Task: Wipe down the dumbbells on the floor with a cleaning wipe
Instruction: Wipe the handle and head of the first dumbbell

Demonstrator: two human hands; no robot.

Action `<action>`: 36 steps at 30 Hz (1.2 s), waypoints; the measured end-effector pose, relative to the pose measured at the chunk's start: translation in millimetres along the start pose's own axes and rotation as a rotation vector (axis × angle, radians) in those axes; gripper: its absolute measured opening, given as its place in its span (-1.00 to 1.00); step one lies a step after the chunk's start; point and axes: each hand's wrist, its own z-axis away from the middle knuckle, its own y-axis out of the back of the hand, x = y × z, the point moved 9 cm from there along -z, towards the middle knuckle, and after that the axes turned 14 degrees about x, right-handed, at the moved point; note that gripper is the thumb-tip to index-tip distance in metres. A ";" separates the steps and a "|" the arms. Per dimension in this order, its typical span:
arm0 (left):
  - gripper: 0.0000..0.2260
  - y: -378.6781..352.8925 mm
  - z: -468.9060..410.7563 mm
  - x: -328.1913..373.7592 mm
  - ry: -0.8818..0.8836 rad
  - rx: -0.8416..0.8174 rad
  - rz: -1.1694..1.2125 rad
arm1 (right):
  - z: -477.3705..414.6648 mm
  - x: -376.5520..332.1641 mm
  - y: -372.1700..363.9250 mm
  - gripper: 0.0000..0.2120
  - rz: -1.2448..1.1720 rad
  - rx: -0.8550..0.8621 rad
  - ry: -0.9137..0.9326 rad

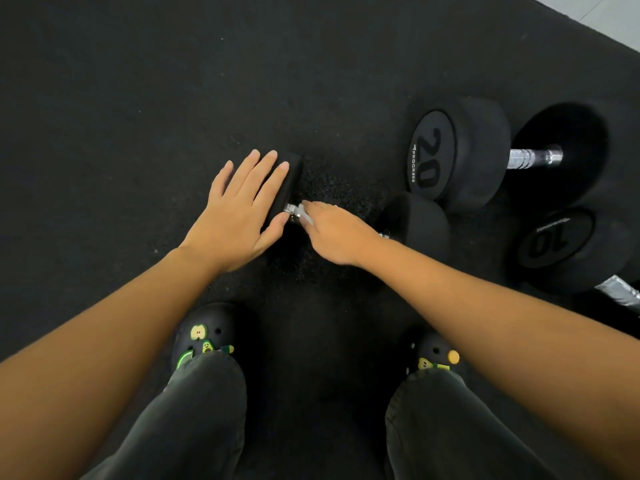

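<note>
Chrome handle (291,208) under right fingers (306,216), curled on pale wipe (305,210) (mostly hidden). Left hand (242,209) flat, fingers spread, steadying near head (284,192); right hand (334,233) over bar. Dumbbell axis runs left-right on mat (138,98), far head (415,223) to right. Likely next stroke: rightward along bar. "20" (457,154) and "10" (568,247) dumbbells just beyond.

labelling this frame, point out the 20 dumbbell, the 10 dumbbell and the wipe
20 dumbbell (431,155): head view, numbered end face.
10 dumbbell (554,239): head view, numbered end face.
wipe (306,213): head view, white bit at right fingertips.
</note>
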 end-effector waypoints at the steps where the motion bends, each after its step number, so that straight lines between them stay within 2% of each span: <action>1: -0.44 -0.6 -0.1 -0.3 0.001 -0.003 0.000 | -1.8 -1.1 1.3 -0.66 -0.036 -0.016 -0.009; 5: -0.44 -0.9 0.5 -0.8 -0.002 0.004 -0.001 | 1.2 -2.5 9.7 -0.63 -0.082 -0.048 0.039; 12: -0.44 0.4 0.7 0.0 0.003 0.004 0.022 | -3.3 10.5 13.0 -0.56 -0.104 -0.066 -0.019; 17: -0.43 -1.0 0.2 -0.6 0.015 -0.013 0.029 | -16.0 -4.0 5.6 -0.60 -0.114 -0.071 -0.019; 21: -0.43 -0.1 0.9 -0.8 0.017 0.002 0.032 | -20.0 9.5 13.3 -0.49 -0.122 -0.087 -0.062; 25: -0.44 0.1 1.7 -0.4 0.007 0.011 0.031 | -20.7 29.6 18.4 -0.52 -0.127 -0.119 -0.160; 31: -0.43 -1.4 0.7 -1.3 0.014 0.004 0.043 | -27.4 15.3 6.5 -0.49 -0.194 -0.150 -0.183; 36: -0.43 0.3 0.8 -1.1 0.003 0.009 0.053 | -31.5 37.9 11.0 -0.53 -0.253 -0.157 -0.240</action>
